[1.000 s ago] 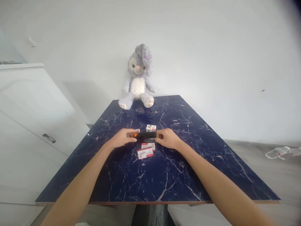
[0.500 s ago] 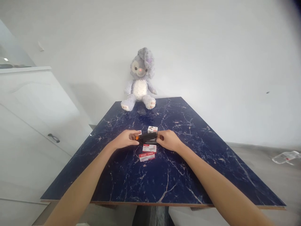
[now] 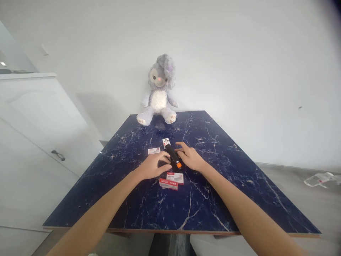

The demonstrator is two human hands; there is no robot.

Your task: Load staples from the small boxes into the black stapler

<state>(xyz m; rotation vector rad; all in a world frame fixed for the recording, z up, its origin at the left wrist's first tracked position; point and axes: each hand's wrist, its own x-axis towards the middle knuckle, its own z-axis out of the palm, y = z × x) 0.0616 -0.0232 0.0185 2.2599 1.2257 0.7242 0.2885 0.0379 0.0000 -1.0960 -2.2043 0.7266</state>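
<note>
A black stapler (image 3: 172, 153) with an orange end lies slantwise on the dark blue marbled table (image 3: 213, 199), its orange end pointing towards me. On its left is my left hand (image 3: 154, 165), thumb and fingers apart; whether the fingertips touch the stapler I cannot tell. My right hand (image 3: 192, 158) rests at its right side with fingers spread, very close to it. Behind the stapler stands a small white box (image 3: 165, 141), partly covered by it. Two red and white boxes, one flat (image 3: 176, 178) and one nearer (image 3: 168, 184), lie in front. Another small box (image 3: 153, 151) sits beyond my left hand.
A grey plush rabbit (image 3: 158, 96) sits at the table's far end against the wall (image 3: 239, 64). A white cabinet (image 3: 34, 142) stands on the left. Clear plastic packaging (image 3: 321, 179) lies on the floor to the right.
The stapler has turned from lying crosswise between both hands to slanting towards me. Both hands have loosened around it. The two front boxes have shifted slightly nearer and to the right.
</note>
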